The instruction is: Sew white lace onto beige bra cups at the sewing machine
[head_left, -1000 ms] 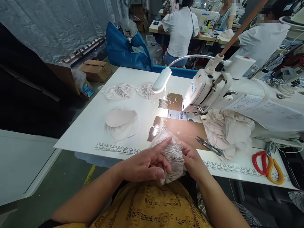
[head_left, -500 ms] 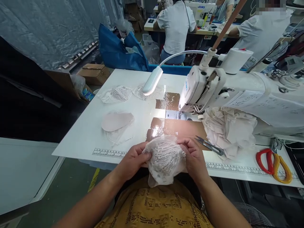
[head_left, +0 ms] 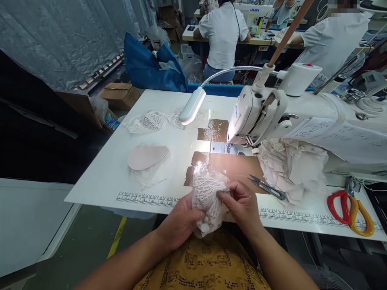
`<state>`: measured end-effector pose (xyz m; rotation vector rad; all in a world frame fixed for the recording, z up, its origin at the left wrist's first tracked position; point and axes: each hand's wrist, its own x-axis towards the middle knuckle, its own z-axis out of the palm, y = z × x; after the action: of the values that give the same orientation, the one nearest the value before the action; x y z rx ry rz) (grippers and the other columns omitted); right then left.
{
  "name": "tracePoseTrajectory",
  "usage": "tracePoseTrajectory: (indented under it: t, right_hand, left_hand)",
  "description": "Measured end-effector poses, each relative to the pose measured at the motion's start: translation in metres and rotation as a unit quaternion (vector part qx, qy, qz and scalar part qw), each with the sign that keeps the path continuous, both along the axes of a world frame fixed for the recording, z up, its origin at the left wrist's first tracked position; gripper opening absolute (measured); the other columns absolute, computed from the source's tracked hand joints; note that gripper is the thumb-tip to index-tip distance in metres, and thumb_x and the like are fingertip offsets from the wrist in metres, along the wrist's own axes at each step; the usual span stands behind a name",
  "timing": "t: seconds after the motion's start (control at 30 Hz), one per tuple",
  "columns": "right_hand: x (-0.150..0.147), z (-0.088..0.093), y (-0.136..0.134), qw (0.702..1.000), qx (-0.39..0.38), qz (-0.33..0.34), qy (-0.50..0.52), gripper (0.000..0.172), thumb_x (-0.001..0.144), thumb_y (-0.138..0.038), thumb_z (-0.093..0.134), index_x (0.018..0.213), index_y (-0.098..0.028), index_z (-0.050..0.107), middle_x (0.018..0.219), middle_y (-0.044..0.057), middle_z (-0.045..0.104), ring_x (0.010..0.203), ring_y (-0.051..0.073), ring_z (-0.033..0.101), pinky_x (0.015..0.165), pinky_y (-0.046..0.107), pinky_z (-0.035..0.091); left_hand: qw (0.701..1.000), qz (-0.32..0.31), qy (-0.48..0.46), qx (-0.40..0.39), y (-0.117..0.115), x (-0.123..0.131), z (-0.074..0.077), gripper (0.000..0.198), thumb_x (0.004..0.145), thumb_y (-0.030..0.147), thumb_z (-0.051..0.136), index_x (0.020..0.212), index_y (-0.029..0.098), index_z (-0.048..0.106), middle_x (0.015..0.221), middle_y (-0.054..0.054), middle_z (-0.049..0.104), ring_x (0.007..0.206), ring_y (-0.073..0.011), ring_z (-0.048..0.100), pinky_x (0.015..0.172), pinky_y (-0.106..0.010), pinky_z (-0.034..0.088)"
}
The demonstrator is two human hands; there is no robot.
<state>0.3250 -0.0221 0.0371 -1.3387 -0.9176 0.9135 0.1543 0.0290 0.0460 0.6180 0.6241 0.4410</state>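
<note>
A white lace cup piece [head_left: 208, 197] is held between both hands over the table's front edge, bunched and turned. My left hand [head_left: 183, 219] grips its left and lower side, thumb on the lace. Fingers of my right hand [head_left: 242, 203] pinch its right edge. Just beyond lies brown tape [head_left: 226, 161] on the tabletop, leading to the sewing machine [head_left: 256, 108] with its lit needle area. Thread snips [head_left: 267, 187] lie right of my right hand. Left of the hands are a beige oval pad [head_left: 148, 157] and a sheer piece [head_left: 154, 173] partly under it.
Lace cups [head_left: 151, 121] lie at the table's back left, near a lamp [head_left: 192, 105]. Beige fabric pieces [head_left: 293, 169] are heaped under the machine arm. Red and yellow-handled scissors [head_left: 350, 209] rest at right. A blue bag [head_left: 155, 64] and co-workers [head_left: 223, 36] are behind.
The lace piece has been turned and gathered narrower, from spread wide to folded. My left hand has moved right and slightly down; my right hand's fingers have shifted left over the lace.
</note>
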Motion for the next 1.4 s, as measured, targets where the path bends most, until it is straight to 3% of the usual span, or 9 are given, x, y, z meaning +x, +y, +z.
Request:
tracePoseTrajectory:
  t: [0.07,0.17,0.23,0.37,0.5,0.6,0.97,1.1,1.4]
  right_hand:
    - [0.007,0.0,0.0,0.998,0.015,-0.028,0.051,0.012,0.075,-0.029,0.075,0.074,-0.022,0.065,0.068,-0.003,0.063,0.063,0.012,0.055,0.06,0.023,0.046]
    - [0.019,0.004,-0.001,0.994,0.025,-0.033,0.1,0.012,0.076,-0.03,0.075,0.078,-0.023,0.065,0.071,-0.003,0.064,0.064,0.012,0.057,0.061,0.022,0.048]
    - [0.022,0.01,-0.001,0.996,0.009,0.035,0.08,0.011,0.077,-0.028,0.075,0.081,-0.023,0.066,0.075,-0.003,0.066,0.066,0.012,0.058,0.062,0.021,0.048]
    - [0.012,0.022,0.001,0.981,-0.003,0.192,-0.019,0.006,0.081,-0.026,0.071,0.085,-0.023,0.067,0.078,-0.002,0.068,0.068,0.012,0.061,0.062,0.021,0.047]
    - [0.004,0.029,0.005,0.976,0.049,0.174,-0.124,0.007,0.086,-0.022,0.064,0.08,-0.022,0.068,0.078,-0.001,0.069,0.071,0.013,0.062,0.066,0.023,0.047]
    - [0.006,0.031,0.006,0.975,0.068,0.13,-0.168,0.01,0.086,-0.02,0.063,0.077,-0.02,0.069,0.084,0.001,0.07,0.078,0.015,0.064,0.071,0.025,0.049]
    - [0.008,0.031,0.004,0.976,0.037,0.029,-0.213,0.017,0.081,-0.021,0.067,0.064,-0.021,0.063,0.071,0.001,0.071,0.064,0.015,0.066,0.06,0.025,0.049]
    - [0.006,0.032,0.001,0.97,0.04,0.026,-0.237,0.016,0.082,-0.022,0.066,0.066,-0.021,0.063,0.071,0.001,0.072,0.064,0.015,0.066,0.058,0.025,0.049]
    - [0.013,0.03,0.001,0.964,0.005,0.056,-0.261,0.006,0.083,-0.026,0.067,0.081,-0.021,0.068,0.073,0.0,0.071,0.062,0.014,0.063,0.056,0.023,0.047]
  left_hand:
    - [0.999,-0.004,0.047,0.028,0.002,-0.009,-0.002,0.007,0.074,0.015,0.07,0.079,0.016,0.065,0.066,-0.002,0.065,0.063,-0.0143,0.06,0.055,-0.021,0.045]
    - [0.983,0.017,0.085,0.162,0.018,-0.03,0.002,0.021,0.082,0.016,0.061,0.062,0.017,0.054,0.056,0.002,0.055,0.052,-0.0093,0.05,0.05,-0.019,0.041]
    - [0.942,0.034,0.119,0.312,0.031,-0.04,0.01,0.004,0.084,0.019,0.06,0.081,0.019,0.063,0.084,-0.002,0.064,0.077,-0.0143,0.06,0.07,-0.024,0.05]
    - [0.84,-0.091,0.184,0.501,0.046,-0.035,0.03,0.067,0.069,0.031,0.079,0.13,0.025,0.05,0.136,-0.009,0.049,0.121,-0.0273,0.048,0.101,-0.037,0.042]
    - [0.796,-0.212,0.209,0.527,0.046,-0.017,0.036,0.02,0.083,0.032,0.063,0.097,0.017,0.06,0.086,-0.002,0.061,0.074,-0.0147,0.055,0.067,-0.026,0.045]
    - [0.774,-0.225,0.193,0.559,0.045,-0.01,0.036,0.019,0.086,0.032,0.059,0.077,0.016,0.054,0.067,0.003,0.049,0.06,-0.0101,0.043,0.055,-0.023,0.035]
    - [0.836,-0.169,0.159,0.498,0.055,-0.013,0.038,0.009,0.085,0.022,0.054,0.091,0.017,0.058,0.085,-0.002,0.061,0.073,-0.0137,0.055,0.062,-0.023,0.043]
    - [0.823,-0.148,0.174,0.52,0.053,-0.005,0.038,0.032,0.079,0.032,0.068,0.106,0.017,0.058,0.089,-0.003,0.06,0.076,-0.0146,0.054,0.068,-0.024,0.045]
    - [0.816,-0.204,0.157,0.517,0.053,0.001,0.036,0.019,0.092,0.025,0.048,0.091,0.014,0.064,0.071,-0.001,0.057,0.062,-0.0109,0.05,0.056,-0.022,0.038]
